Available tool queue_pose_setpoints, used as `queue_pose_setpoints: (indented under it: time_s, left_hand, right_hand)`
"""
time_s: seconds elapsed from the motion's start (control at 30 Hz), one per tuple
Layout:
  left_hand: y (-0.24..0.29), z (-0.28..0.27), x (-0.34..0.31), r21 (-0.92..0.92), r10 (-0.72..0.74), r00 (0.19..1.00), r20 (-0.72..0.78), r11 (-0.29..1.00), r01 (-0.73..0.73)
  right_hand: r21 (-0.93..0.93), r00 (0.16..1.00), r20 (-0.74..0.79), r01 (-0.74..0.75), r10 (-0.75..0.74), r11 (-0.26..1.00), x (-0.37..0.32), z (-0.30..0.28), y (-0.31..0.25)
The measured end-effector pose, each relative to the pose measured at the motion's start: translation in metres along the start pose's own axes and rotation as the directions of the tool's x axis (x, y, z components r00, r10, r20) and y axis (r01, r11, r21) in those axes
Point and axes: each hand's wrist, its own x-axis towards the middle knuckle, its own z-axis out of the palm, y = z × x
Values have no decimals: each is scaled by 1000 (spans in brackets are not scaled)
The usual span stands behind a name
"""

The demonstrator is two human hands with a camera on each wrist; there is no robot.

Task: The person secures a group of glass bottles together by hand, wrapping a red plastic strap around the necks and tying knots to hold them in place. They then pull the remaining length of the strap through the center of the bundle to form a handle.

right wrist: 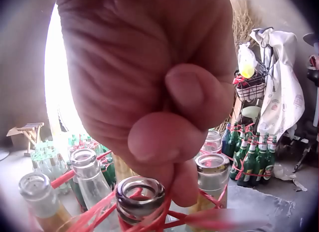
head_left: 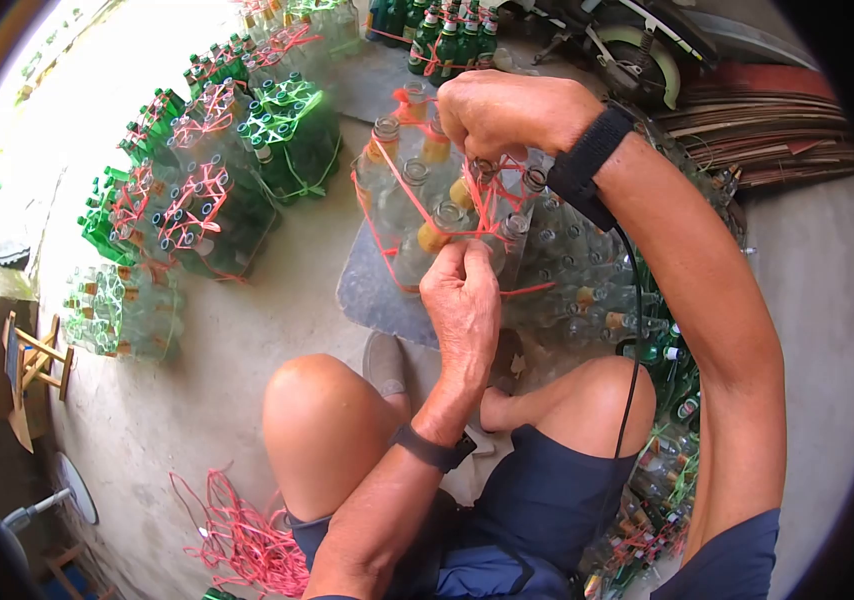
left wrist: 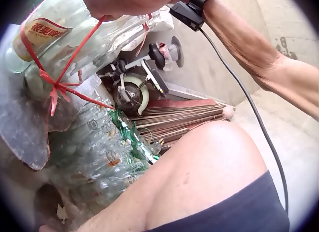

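A bundle of clear glass bottles (head_left: 415, 185), some with orange-yellow labels, stands upright before the knees, wrapped with red plastic string (head_left: 402, 170). My left hand (head_left: 462, 300) pinches the string between thumb and forefinger at the bundle's near side. Over the far right bottle necks, my right hand (head_left: 522, 110) grips string with curled fingers; in the left wrist view a taut red strand (left wrist: 82, 45) runs from it down to a knot (left wrist: 57, 86). Close under the right hand's fingers in the right wrist view is an open bottle mouth (right wrist: 140, 192). The left hand is out of the left wrist view.
A dark board (head_left: 377, 295) lies under the bundle. Tied green bottles (head_left: 292, 140) and other bundles stand at left. Loose clear bottles (head_left: 587, 300) lie at right, close to the legs. A heap of red string (head_left: 242, 535) is on the floor. Behind are a scooter (head_left: 637, 60) and stacked sheets (head_left: 747, 130).
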Motion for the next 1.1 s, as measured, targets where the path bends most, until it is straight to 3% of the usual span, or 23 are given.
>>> queue_pose_setpoints:
  time_s: [0.07, 0.2, 0.27, 0.4, 0.53, 0.6, 0.67, 0.73, 0.77, 0.8, 0.97, 1.03, 1.1]
  left_hand:
    - [-2, -2, 1, 0, 4, 1000, 8, 1000, -4]
    - [-5, -5, 0, 13, -10, 999, 33, 1000, 9]
    - [-5, -7, 1, 22, -12, 999, 37, 1000, 12]
    - [-4, -10, 2, 45, -32, 999, 43, 999, 30]
    - [-14, -17, 3, 39, -61, 997, 38, 997, 60]
    - [-19, -20, 5, 15, 9, 999, 38, 1000, -9]
    - [-17, -22, 4, -8, -21, 999, 36, 1000, 21]
    - [-9, -23, 3, -27, -50, 998, 37, 998, 51]
    - [-5, -23, 3, -34, -64, 997, 37, 997, 65]
    - [-1, -24, 1, -38, -83, 996, 36, 996, 85]
    - [10, -31, 2, 52, -27, 998, 56, 998, 24]
    - [8, -35, 11, 80, -14, 996, 88, 997, 7]
    - [0, -45, 20, 105, 40, 990, 133, 993, -55]
  right_hand:
    - [-112, 982, 77, -165, 174, 980, 3, -4, -9]
    - [-141, 986, 155, -31, 53, 989, 22, -2, 0]
    - [-272, 955, 163, -198, 248, 942, 20, -3, -8]
    - [-216, 949, 168, -229, 267, 949, 20, -4, -6]
    - [-218, 957, 214, -149, 196, 965, 22, -1, 2]
    - [-182, 958, 229, -130, 170, 975, 21, 0, 7]
    - [-44, 979, 174, -102, 109, 994, 11, 0, 5]
    - [12, 977, -197, 89, -85, 996, 4, 31, 22]
    - [-23, 894, -409, 189, -182, 982, 1, 46, 28]
    - [-38, 941, -335, 35, -46, 999, -14, 40, 11]
    - [187, 897, -431, -22, 102, 982, -74, 70, -23]
    - [153, 748, -660, 46, 67, 987, -85, 93, -29]
    - [205, 738, -667, 47, 104, 978, -99, 101, -42]
